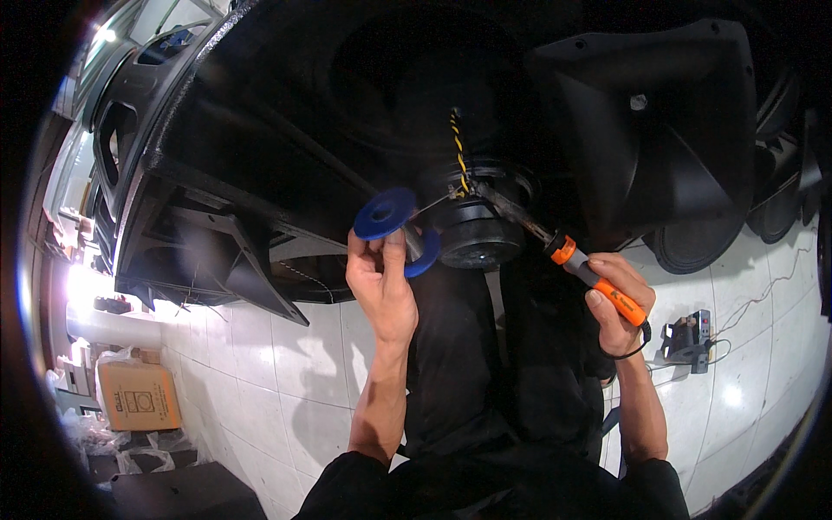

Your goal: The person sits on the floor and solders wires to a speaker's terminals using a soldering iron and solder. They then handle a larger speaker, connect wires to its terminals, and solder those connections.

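Note:
My left hand [383,282] grips a blue spool of solder wire [386,214], from which a thin strand of solder runs to the terminal of a speaker driver [482,236]. In my right hand [620,297] is an orange and grey soldering iron [607,290], its metal shaft slanting up and left to the same terminal. A twisted yellow and black cable [459,147] comes down from the dark cabinet and meets the terminal there. The driver, round and black, sits just above my lap. Whether the iron's tip touches the solder is too small to tell.
A big black speaker cabinet [251,156] fills the upper left and middle. A black horn [650,130] stands at the upper right. On the white tiled floor [260,381] are a cardboard box [139,394] at left and a power strip [700,342] with cords at right.

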### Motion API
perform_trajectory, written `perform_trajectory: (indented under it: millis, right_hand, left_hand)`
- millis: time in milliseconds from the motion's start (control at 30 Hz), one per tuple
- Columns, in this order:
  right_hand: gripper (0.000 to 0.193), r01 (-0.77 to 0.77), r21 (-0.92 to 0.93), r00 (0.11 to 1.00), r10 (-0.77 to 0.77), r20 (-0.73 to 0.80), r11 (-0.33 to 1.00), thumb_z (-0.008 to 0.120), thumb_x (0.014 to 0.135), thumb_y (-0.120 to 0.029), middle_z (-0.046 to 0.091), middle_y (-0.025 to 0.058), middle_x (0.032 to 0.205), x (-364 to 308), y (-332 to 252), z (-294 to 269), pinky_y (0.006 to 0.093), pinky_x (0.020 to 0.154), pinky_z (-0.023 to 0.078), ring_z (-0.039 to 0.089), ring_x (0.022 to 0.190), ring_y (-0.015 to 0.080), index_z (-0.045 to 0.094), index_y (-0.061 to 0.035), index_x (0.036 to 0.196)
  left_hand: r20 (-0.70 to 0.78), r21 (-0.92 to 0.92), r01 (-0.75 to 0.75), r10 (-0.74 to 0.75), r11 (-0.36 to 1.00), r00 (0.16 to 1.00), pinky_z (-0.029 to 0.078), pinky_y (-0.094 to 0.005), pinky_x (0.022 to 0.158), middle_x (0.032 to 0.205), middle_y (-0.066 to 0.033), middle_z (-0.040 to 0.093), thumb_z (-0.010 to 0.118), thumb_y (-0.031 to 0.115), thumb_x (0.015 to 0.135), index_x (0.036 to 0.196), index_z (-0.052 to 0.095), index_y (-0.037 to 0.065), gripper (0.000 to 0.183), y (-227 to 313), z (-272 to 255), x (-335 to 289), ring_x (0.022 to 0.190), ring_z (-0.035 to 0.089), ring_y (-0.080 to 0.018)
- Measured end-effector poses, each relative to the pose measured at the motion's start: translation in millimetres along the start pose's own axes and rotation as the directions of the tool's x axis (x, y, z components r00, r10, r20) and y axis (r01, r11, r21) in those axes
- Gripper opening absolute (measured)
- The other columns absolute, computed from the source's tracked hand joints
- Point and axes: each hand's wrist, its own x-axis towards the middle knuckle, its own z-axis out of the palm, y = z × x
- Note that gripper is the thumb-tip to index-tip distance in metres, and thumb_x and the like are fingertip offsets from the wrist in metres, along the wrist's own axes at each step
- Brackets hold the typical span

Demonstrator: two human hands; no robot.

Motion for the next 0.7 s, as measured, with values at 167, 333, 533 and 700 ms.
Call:
perform_trajectory:
  millis: [167,333,533,700]
  right_hand:
    - [0.035,0.004,-0.011,1.0,-0.003,0.008,1.0,0.07,0.081,-0.019,0.069,0.0209,0.103,1.4,-1.0,-0.8,0.0339,0.075,0.051,0.066,0.084,0.0257,0.071,0.0034,0.108]
    - [0.035,0.016,-0.003,1.0,-0.016,0.006,1.0,0.07,0.081,-0.019,0.069,0.0209,0.103,1.5,-0.8,-0.4,0.034,0.075,0.051,0.066,0.083,0.0259,0.071,0.0031,0.108]
    - [0.035,0.008,-0.008,1.0,-0.008,0.004,1.0,0.07,0.081,-0.019,0.069,0.0207,0.103,0.7,0.1,-0.4,0.0339,0.075,0.051,0.066,0.084,0.0262,0.071,0.0026,0.108]
    - [0.035,0.001,-0.004,1.0,-0.001,-0.002,1.0,0.069,0.08,-0.019,0.069,0.021,0.103,0.5,0.4,0.1,0.0343,0.076,0.051,0.066,0.084,0.0265,0.071,0.0034,0.107]
  left_hand:
    - [0.007,-0.023,0.0,0.0,1.0,1.0,0.052,-0.0304,0.087,0.112,-0.0133,0.068,0.058,0.02,0.102,0.123,0.058,0.0,0.029,-1.3,1.3,-0.3,0.096,0.065,-0.0149]
    - [-0.031,-0.044,0.015,-0.016,0.999,0.999,0.047,-0.0266,0.09,0.105,-0.0069,0.069,0.063,0.017,0.1,0.121,0.059,0.001,0.027,0.7,2.2,-2.5,0.094,0.063,-0.0111]
    - [0.001,-0.035,0.002,-0.002,0.999,1.0,0.053,-0.0309,0.087,0.112,-0.0134,0.068,0.059,0.02,0.102,0.122,0.059,0.0,0.028,-4.0,-0.3,-2.1,0.096,0.065,-0.0154]
    - [0.019,-0.02,-0.01,0.011,1.0,1.0,0.053,-0.0308,0.087,0.112,-0.0133,0.069,0.058,0.018,0.102,0.122,0.058,0.0,0.027,-2.9,0.7,-1.8,0.096,0.066,-0.0156]
